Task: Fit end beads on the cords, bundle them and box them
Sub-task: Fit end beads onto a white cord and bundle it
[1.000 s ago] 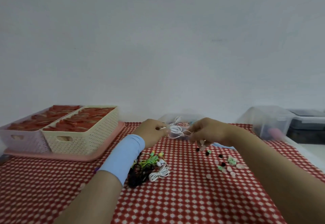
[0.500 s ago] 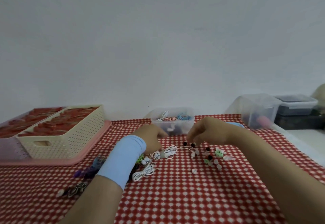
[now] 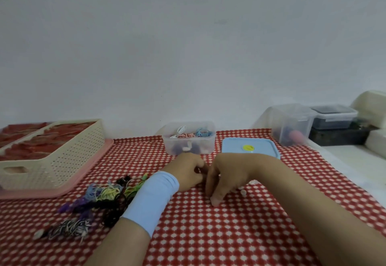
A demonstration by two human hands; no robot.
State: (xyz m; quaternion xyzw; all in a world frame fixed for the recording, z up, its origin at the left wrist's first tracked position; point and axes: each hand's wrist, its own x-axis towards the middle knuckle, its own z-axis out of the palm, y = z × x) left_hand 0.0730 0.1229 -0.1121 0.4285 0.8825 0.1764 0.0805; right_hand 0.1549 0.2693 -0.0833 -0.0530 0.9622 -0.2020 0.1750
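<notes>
My left hand (image 3: 187, 170), with a light blue sleeve on the wrist, rests on the checked cloth, and its curled fingers pinch a small dark bead (image 3: 197, 169). My right hand (image 3: 226, 177) sits right against it, fingers curled down onto the cloth and thumb tip touching the table. What lies under it is hidden. One white bead (image 3: 243, 191) peeks out at its right side. A tangle of coloured cords (image 3: 104, 200) lies left of my left forearm. The clear box (image 3: 189, 147) with bundled cords inside stands just behind the hands.
A blue lid (image 3: 250, 147) lies beside the clear box. At the left, a beige perforated basket (image 3: 62, 157) sits on a pink tray (image 3: 83, 179). A clear tub (image 3: 291, 125) and grey lidded containers (image 3: 334, 117) stand at the back right.
Both hands dropped from in front of the box to the cloth and closed together. The white cord they held and the loose beads are now hidden beneath them.
</notes>
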